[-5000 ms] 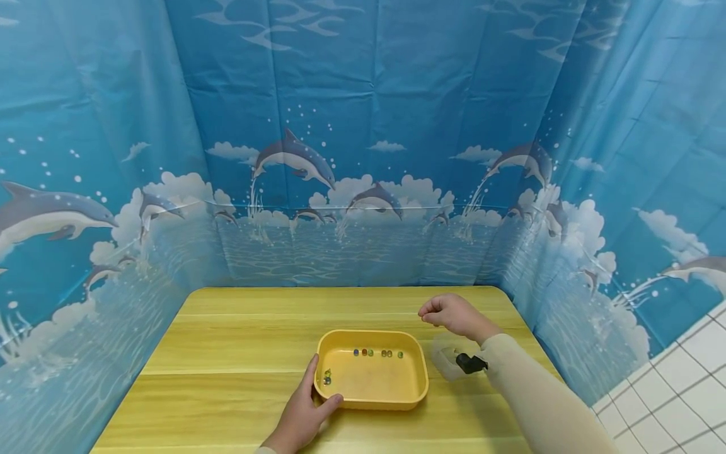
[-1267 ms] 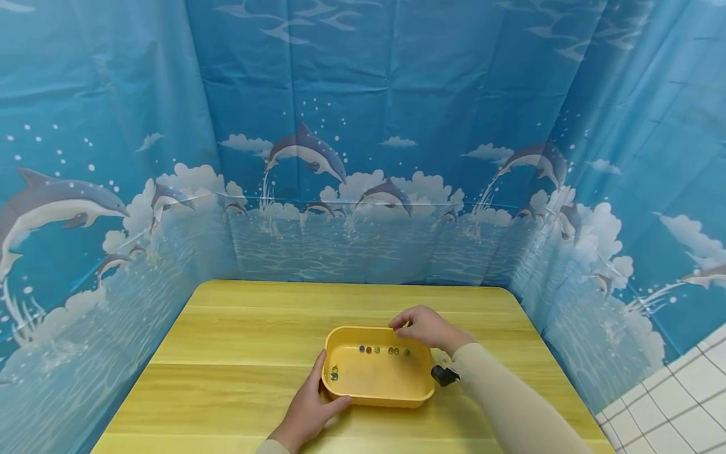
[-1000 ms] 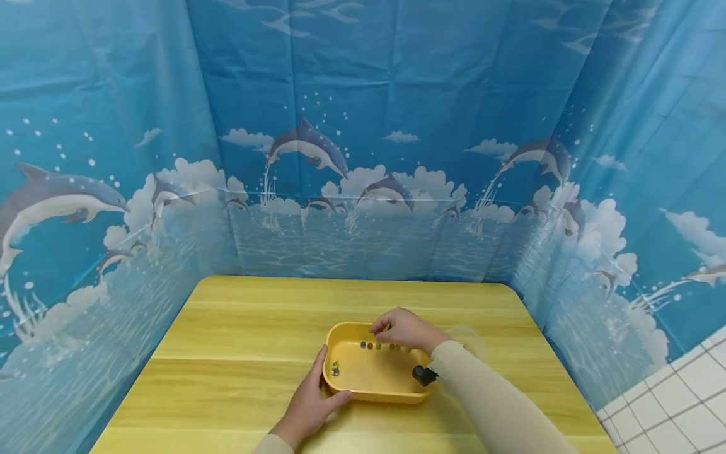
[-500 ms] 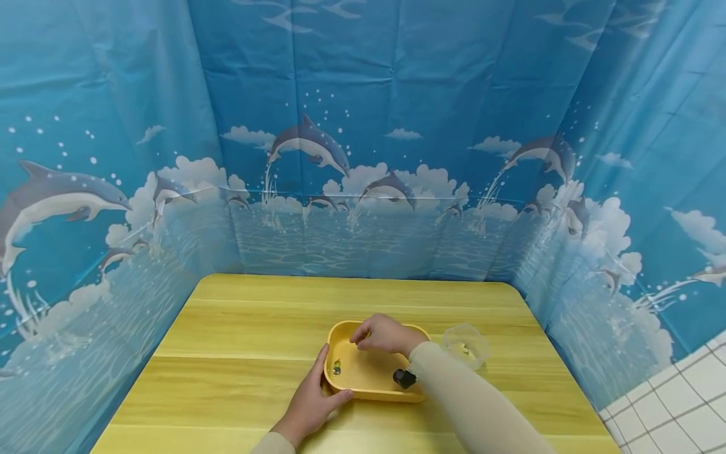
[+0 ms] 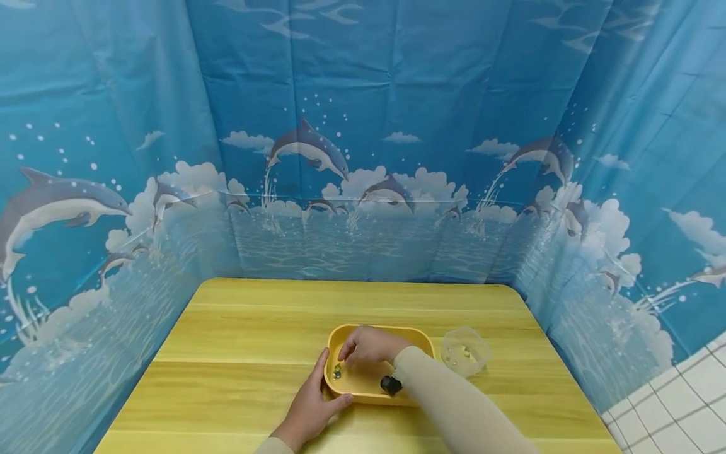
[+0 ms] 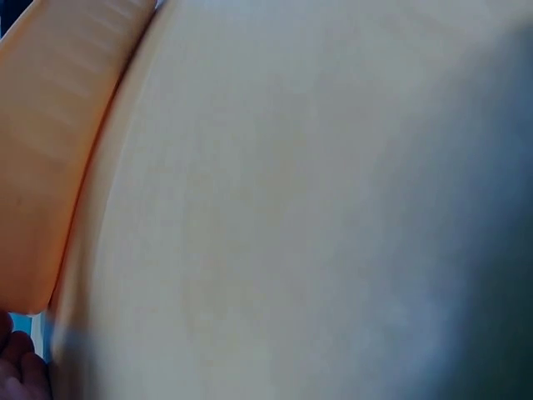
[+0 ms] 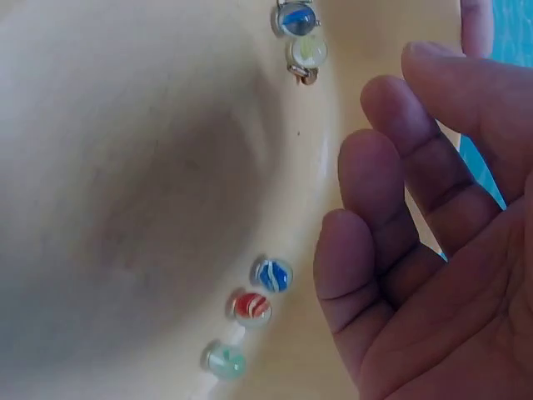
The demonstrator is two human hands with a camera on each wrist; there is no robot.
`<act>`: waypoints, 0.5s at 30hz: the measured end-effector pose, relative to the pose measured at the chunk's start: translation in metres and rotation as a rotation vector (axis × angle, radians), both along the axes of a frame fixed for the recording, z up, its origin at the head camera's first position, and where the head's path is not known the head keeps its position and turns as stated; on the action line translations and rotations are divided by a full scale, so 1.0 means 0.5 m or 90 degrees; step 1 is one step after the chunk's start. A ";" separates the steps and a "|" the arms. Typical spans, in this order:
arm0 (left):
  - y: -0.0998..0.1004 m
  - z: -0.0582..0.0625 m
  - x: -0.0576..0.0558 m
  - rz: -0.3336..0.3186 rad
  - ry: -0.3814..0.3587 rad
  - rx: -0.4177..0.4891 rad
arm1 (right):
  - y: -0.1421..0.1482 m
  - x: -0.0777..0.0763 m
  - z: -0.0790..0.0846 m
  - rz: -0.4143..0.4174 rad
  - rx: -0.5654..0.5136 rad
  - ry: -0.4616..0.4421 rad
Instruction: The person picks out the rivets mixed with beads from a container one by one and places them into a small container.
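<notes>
A yellow rectangular tray [image 5: 374,400] stands on the wooden table; my left hand [image 5: 309,407] holds its near-left corner, thumb at the front edge and fingers along the left side. In the left wrist view, the tray's outer wall [image 6: 50,150] fills the upper left. My right hand [image 5: 371,345] hovers over the tray's left half, fingers loosely bent and holding nothing. In the right wrist view, a blue-swirl marble [image 7: 273,275], a red marble [image 7: 251,308] and a pale green marble [image 7: 225,361] lie along the wall. Beyond them sit another blue marble [image 7: 297,18], a yellowish marble [image 7: 308,52] and a small metal bit [image 7: 303,75].
Right of the tray, a clear plastic container [image 5: 466,352] holds several small pale pieces. A black wrist camera [image 5: 390,385] hangs below the right sleeve, over the tray. A blue dolphin-print curtain [image 5: 351,239] surrounds the back and sides of the table [image 5: 238,328].
My right hand has moved from above the clear container leftward across the tray, then nearer the marbles at its left end, uncovering the container. My left hand keeps holding the tray.
</notes>
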State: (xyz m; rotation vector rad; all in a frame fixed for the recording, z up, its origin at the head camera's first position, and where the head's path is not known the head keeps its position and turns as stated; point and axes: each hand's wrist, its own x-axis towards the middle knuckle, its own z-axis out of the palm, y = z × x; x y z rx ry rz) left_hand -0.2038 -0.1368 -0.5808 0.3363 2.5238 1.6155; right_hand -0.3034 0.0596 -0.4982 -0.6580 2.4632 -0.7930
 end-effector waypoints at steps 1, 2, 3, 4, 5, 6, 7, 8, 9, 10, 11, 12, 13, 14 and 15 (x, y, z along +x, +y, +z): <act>0.000 -0.003 -0.001 0.001 0.001 0.000 | -0.003 0.001 -0.002 0.005 0.004 -0.005; 0.000 -0.005 -0.002 0.002 -0.001 -0.004 | -0.006 0.001 -0.004 0.010 0.008 -0.009; 0.000 -0.007 -0.003 0.003 0.000 -0.005 | -0.009 0.002 -0.006 0.016 0.015 -0.011; -0.001 -0.008 -0.003 0.005 -0.003 -0.007 | -0.011 0.002 -0.006 0.022 0.021 -0.011; -0.001 -0.009 -0.003 0.006 -0.002 -0.008 | -0.013 0.002 -0.007 0.028 0.026 -0.011; -0.001 -0.010 -0.004 0.006 -0.003 -0.009 | -0.014 0.001 -0.008 0.035 0.032 -0.009; -0.001 -0.010 -0.004 0.004 0.002 -0.009 | -0.016 0.001 -0.008 0.039 0.035 -0.009; -0.002 -0.010 -0.005 0.004 0.001 -0.010 | -0.017 0.001 -0.008 0.044 0.039 -0.008; -0.002 -0.010 -0.005 0.004 0.001 -0.009 | -0.019 0.000 -0.008 0.049 0.045 -0.008; -0.002 -0.009 -0.005 0.002 -0.001 -0.010 | -0.020 0.000 -0.008 0.053 0.047 -0.009; -0.002 -0.009 -0.005 -0.001 -0.002 -0.008 | -0.021 0.000 -0.008 0.056 0.049 -0.011; -0.002 -0.009 -0.006 -0.003 -0.004 -0.007 | -0.022 0.000 -0.009 0.056 0.050 -0.014; -0.002 -0.008 -0.007 -0.005 -0.003 -0.006 | -0.023 0.000 -0.009 0.057 0.050 -0.016; -0.002 -0.008 -0.007 -0.006 -0.007 -0.006 | -0.025 0.000 -0.010 0.058 0.055 -0.016; -0.001 -0.008 -0.008 -0.007 -0.006 -0.005 | -0.026 -0.001 -0.012 0.058 0.057 -0.015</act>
